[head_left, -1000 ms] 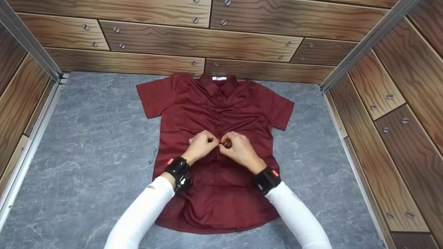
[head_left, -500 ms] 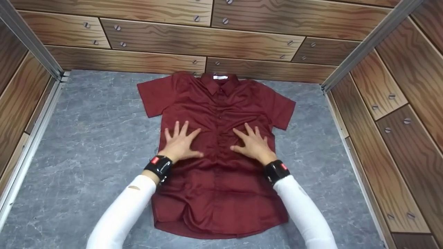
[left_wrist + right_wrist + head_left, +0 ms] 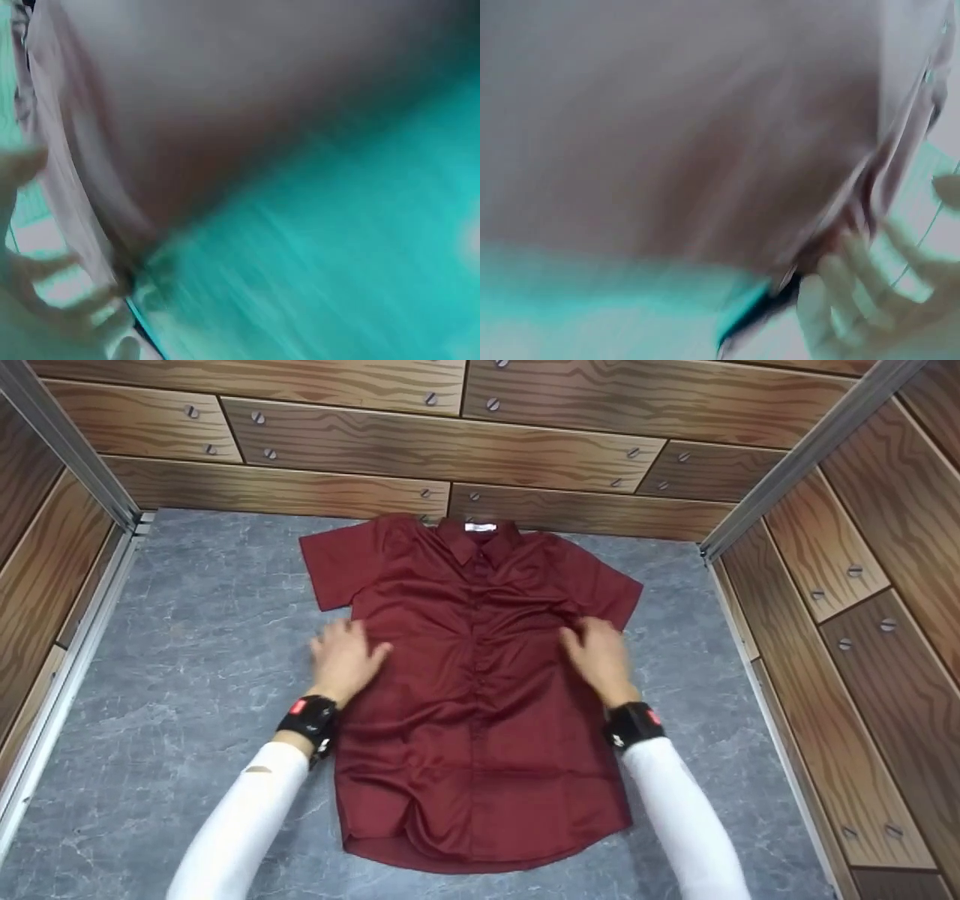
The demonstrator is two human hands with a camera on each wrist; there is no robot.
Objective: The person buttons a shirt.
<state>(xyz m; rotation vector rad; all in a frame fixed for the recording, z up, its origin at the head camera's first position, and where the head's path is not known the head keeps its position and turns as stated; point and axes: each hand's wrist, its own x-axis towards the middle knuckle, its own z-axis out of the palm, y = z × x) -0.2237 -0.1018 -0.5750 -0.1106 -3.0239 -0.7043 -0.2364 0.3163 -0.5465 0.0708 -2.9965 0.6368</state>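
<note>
A dark red short-sleeved button-up shirt [image 3: 424,682] lies front up on the grey surface, collar toward the back wall. Its button placket runs down the middle, and the body has wrinkles across it. My left hand [image 3: 341,660] is at the shirt's left side edge, below the sleeve, thumb over the cloth and fingers along the edge. On the opposite side, my right hand [image 3: 602,660] is at the edge just under the other sleeve, thumb toward the cloth. Both wrist views are blurred; the left fingers [image 3: 82,307] and right fingers [image 3: 855,285] appear loosely bent beside the fabric.
Wood-patterned panels [image 3: 345,442] stand behind and at both sides, joined by metal frame posts [image 3: 810,457]. The grey marbled surface [image 3: 187,660] shows around the shirt. A white label [image 3: 481,527] sits inside the collar.
The hands were pinching at the placket together, then spread with fingers wide over the shirt front. Now they have moved outward to its two side edges. The hem has shifted slightly.
</note>
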